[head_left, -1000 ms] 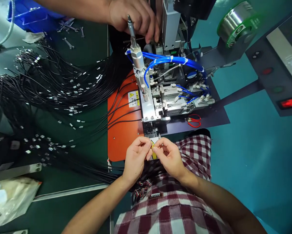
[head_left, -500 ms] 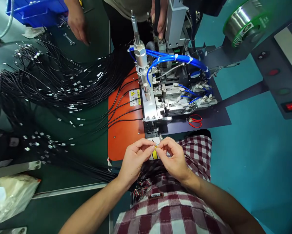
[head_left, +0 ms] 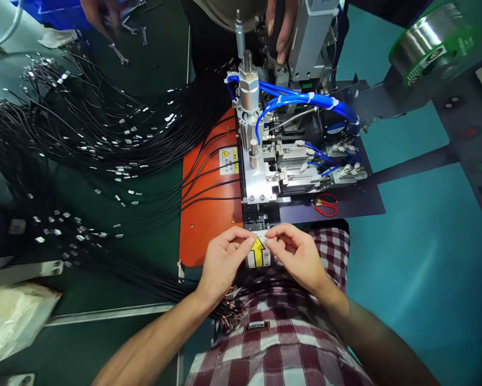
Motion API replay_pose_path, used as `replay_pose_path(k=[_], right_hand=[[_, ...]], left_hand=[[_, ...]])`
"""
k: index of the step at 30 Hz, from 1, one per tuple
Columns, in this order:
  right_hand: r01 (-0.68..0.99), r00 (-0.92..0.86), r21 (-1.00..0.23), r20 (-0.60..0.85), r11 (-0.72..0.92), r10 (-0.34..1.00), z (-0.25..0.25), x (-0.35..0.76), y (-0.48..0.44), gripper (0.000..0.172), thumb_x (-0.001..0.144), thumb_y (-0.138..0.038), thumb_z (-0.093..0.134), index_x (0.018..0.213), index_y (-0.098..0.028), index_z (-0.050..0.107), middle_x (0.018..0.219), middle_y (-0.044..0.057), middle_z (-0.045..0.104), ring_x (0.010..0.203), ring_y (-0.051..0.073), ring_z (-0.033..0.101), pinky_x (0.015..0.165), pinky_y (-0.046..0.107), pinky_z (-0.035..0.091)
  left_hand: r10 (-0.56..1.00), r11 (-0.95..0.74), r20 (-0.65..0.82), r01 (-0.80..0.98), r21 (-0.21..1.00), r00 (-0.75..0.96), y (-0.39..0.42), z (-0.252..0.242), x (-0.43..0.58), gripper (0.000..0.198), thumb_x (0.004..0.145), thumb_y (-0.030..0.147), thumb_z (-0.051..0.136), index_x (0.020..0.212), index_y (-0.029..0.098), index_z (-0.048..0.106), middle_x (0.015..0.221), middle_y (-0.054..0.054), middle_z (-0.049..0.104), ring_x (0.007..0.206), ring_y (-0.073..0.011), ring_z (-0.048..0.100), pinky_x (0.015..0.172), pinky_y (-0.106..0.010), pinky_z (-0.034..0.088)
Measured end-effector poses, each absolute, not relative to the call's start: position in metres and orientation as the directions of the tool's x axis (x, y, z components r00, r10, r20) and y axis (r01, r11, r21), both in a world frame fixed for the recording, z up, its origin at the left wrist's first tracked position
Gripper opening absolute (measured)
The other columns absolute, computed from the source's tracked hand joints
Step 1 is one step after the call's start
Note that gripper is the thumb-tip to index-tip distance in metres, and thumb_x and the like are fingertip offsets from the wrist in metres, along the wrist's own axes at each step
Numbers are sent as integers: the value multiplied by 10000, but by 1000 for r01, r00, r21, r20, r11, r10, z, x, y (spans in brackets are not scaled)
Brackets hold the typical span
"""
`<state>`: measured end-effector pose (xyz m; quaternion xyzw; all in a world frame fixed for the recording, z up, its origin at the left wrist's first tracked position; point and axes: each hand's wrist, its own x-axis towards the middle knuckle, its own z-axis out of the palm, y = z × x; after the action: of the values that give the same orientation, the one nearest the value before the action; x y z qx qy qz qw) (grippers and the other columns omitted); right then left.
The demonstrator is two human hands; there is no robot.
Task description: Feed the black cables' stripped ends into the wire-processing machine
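Note:
Both hands are at the near end of the machine, over a white label with a yellow arrow (head_left: 258, 254). My left hand (head_left: 224, 260) is closed, thumb against fingertips; anything between them is too small to name. A small gap to the right, my right hand (head_left: 297, 258) is pinched in the same way, its hold equally unclear. Just beyond them is the machine's metal head (head_left: 260, 182) with blue air tubes (head_left: 305, 99). Several black cables run across the orange plate (head_left: 208, 230) into the machine.
Bundles of black cables (head_left: 144, 150) with bright connectors spread over the dark table at left. Red-handled scissors (head_left: 326, 205) lie right of the machine. Another person's hands (head_left: 281, 32) are at the top. A solder spool (head_left: 425, 43) stands upper right.
My fingertips have moved slightly apart, uncovering the yellow arrow. The other person's hand at the upper left has moved up and left. The machine appears shifted slightly right in view.

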<state>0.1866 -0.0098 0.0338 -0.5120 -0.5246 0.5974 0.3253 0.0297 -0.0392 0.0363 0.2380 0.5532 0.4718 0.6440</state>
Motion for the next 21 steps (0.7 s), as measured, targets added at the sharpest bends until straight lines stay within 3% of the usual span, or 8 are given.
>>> replay_pose_path(k=[7,11,16,21], right_hand=[[125,-291,-938,-346,-324,892,35,187,-1,195,791,-347,667,759,-159,623,614,-13,533,500,94,405,455,227,333],[128,-311,-946,-324,-299,893,33,185,-3,165,791,-316,666,756,-162,619,679,11,589,544,107,464,493,237,382],[317,-258,-944,5,89,966,29,187,-10,64,842,-224,609,785,-197,622,759,31,624,599,130,517,542,264,428],[516,-398,-729,261,449,880,25,194,-14,89,860,-177,583,885,-220,658,801,48,651,639,152,542,602,303,419]], left_hand=[[913,382,-398,-153,911,-88,-38,34,30,147,796,297,693,800,151,677,835,-33,620,754,-125,571,684,-216,466],[935,328,-337,-89,940,-107,-37,37,30,141,784,296,699,779,156,685,809,-31,610,760,-134,575,707,-227,469],[942,300,-307,-69,951,-136,-36,41,32,164,747,312,727,758,154,687,783,-30,609,743,-137,579,703,-235,478],[938,312,-318,-61,948,-139,-35,40,33,143,758,293,713,755,155,676,786,-26,607,747,-133,579,703,-231,478]])
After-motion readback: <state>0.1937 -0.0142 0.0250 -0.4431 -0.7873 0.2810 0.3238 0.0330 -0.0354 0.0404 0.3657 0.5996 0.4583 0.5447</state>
